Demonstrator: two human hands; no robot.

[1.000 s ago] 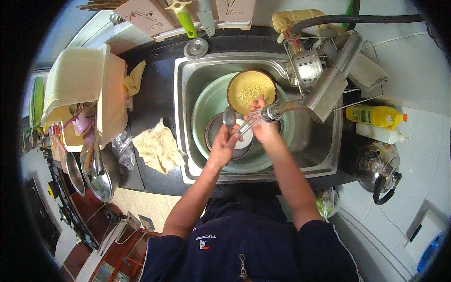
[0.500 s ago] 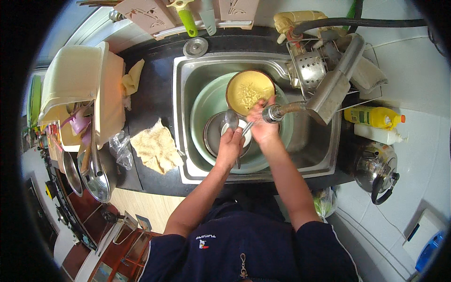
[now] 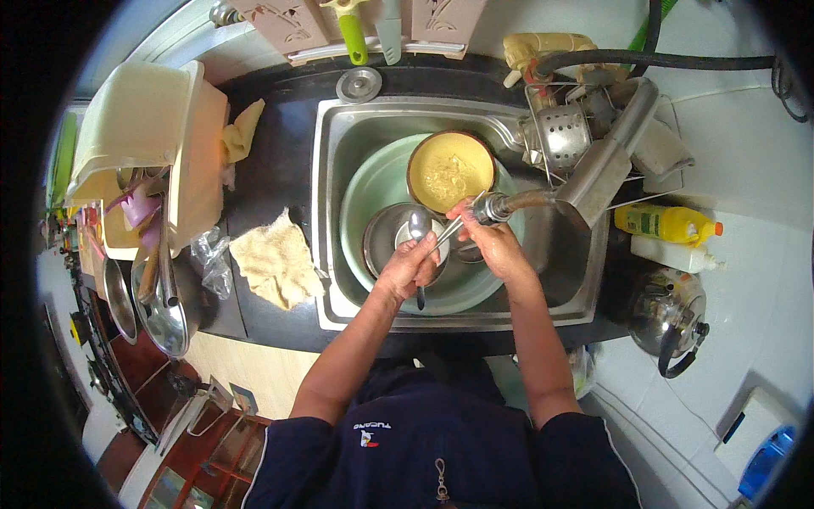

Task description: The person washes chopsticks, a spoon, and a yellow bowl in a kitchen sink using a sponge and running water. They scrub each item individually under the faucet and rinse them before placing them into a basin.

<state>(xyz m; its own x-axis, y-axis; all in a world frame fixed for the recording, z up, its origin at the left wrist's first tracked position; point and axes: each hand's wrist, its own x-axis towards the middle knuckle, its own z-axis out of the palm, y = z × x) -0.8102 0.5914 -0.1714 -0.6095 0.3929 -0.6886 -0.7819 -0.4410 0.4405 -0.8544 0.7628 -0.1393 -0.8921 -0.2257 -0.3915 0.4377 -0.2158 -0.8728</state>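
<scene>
Watching from a distance, I made out one short word in pale lettering (image 3: 371, 426) on the dark shirt (image 3: 483, 450), bodyward of the left hand (image 3: 410, 268), upside down to me above a small coloured emblem (image 3: 367, 439). Well to the right of the right hand (image 3: 493, 243), a yellow bottle (image 3: 678, 224) bore a label (image 3: 648, 222) whose print I found too small to read.

spoon (image 3: 419, 223): glossy metal | sink (image 3: 462, 106): satin metal | basin (image 3: 354, 202): smooth plastic | rag (image 3: 278, 263): rough matt cloth
</scene>
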